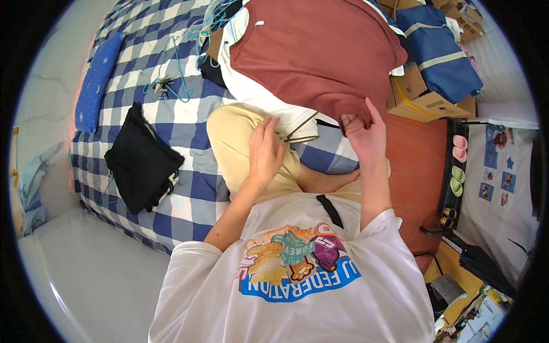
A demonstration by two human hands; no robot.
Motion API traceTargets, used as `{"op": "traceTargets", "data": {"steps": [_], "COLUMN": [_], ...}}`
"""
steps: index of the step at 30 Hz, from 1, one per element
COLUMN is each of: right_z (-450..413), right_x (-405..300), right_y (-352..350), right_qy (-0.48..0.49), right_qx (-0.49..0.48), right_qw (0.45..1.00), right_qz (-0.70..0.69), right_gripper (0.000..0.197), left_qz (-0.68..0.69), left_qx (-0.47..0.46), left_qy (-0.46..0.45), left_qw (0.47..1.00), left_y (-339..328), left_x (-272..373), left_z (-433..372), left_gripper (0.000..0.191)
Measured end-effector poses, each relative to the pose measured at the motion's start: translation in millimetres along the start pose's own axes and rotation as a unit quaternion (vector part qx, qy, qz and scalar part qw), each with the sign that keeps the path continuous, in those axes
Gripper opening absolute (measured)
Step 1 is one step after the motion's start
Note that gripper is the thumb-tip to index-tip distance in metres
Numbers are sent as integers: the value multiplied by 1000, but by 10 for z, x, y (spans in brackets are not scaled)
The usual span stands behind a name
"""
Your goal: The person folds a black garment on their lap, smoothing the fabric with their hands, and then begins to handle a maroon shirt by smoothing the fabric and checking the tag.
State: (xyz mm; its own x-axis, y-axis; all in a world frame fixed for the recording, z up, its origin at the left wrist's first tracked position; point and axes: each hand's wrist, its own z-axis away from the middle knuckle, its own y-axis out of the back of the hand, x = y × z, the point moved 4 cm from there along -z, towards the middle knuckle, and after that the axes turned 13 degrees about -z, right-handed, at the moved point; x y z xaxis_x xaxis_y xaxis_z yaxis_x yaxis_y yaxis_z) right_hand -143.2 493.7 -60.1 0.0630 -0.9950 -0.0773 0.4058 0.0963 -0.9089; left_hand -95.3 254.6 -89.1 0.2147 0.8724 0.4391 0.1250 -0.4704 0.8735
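Note:
A reddish-brown shirt (317, 55) lies spread before me with its neckline to the left, on top of a white garment (253, 88) with dark-striped trim. My right hand (364, 133) pinches the shirt's near edge at the right, where the cloth is bunched. My left hand (265, 150) rests over my left knee, near the white garment's edge, fingers slightly apart and holding nothing. Left of my knee lies a folded black garment (143, 163) on the checked bedding.
Blue-green hangers (176, 70) with metal clips lie on the checked bedspread (201, 171). A blue starry pillow (98, 81) lies far left. Cardboard boxes (429, 103) and a blue fabric bag (446, 55) stand at the right, with a shoe rack (450, 171) below them.

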Motion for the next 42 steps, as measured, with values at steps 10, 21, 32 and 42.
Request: {"op": "traceTargets", "data": {"steps": [10,21,32,42], "right_z": [132,318,679,558], "right_x": [117,93,165,80], "right_y": [18,564,1037,1227], "right_qy": [-130,-104,-90,-32], "right_qx": [-76,159,130,89], "right_qw": [976,982,925,834], "right_qz": [-159,12,346,543], "right_gripper": [21,3,18,20], "left_qz": [50,144,233,313], "left_qx": [37,7,-363,-411], "left_qy": [-23,25,20,-142], "left_qw": [998,989,902,844], "left_y": [4,224,482,422], "left_x": [693,211,736,401], "left_z": [-554,-402,461,449], "left_gripper": [96,13,19,51]}}
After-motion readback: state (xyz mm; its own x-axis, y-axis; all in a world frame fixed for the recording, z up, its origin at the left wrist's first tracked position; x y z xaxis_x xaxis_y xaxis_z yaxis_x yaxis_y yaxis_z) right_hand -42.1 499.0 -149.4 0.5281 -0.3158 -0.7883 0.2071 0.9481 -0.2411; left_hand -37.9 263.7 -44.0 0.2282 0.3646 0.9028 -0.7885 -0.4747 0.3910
